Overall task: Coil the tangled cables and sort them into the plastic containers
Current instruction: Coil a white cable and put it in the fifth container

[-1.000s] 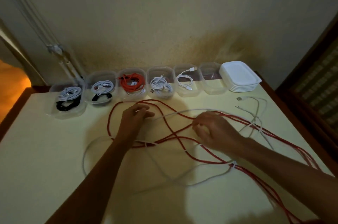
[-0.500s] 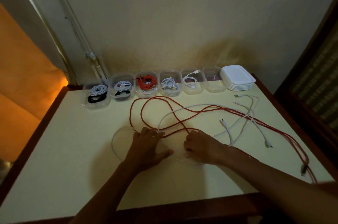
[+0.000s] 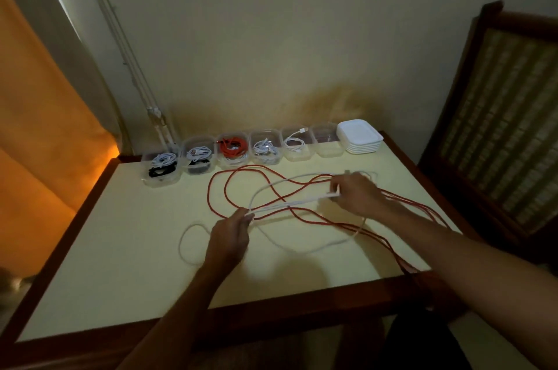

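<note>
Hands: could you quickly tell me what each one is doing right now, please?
Left hand: pinching the white cable.
Right hand: holding the same white cable.

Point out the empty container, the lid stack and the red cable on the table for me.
Empty container (image 3: 328, 148), head view: its front wall.
Lid stack (image 3: 359, 131), head view: top lid's flat face.
Red cable (image 3: 209, 194), head view: leftmost bend of the loose loop.

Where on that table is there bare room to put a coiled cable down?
The near left of the table, between its left edge and the left hand, is bare. The middle and right are crowded with red cable and white cable.
</note>
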